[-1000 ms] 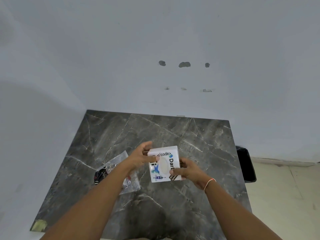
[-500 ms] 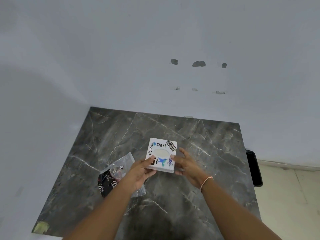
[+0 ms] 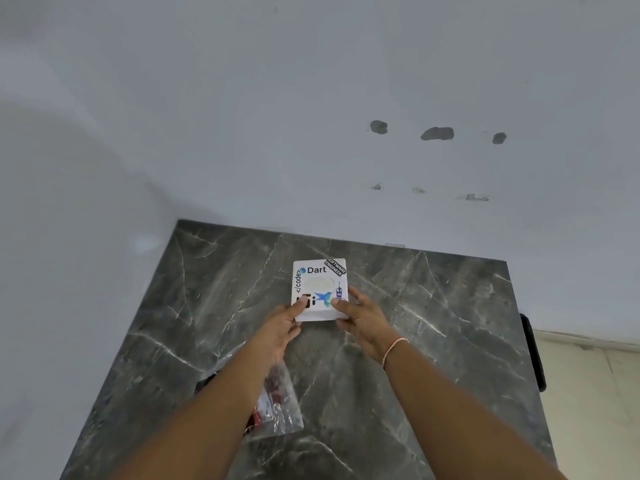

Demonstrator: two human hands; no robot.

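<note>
Marble table (image 3: pixel 433 341) | white box (image 3: pixel 320 282) | left hand (image 3: pixel 280 327), right hand (image 3: pixel 360 318) gripping near corners

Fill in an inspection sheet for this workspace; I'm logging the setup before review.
Surface: dark marbled table, set into a wall corner.
Job's things: white stickered box near the table's middle; resting or lifted, cannot tell.
Clutter: clear plastic bag of small dark and red items, partly under the left forearm.
Grippers: left hand and right hand grip the box's near edge, thumbs on top.
Cables: nothing seen.
Surroundings: white wall with grey patches; black object beside the table's right edge; pale floor.
</note>
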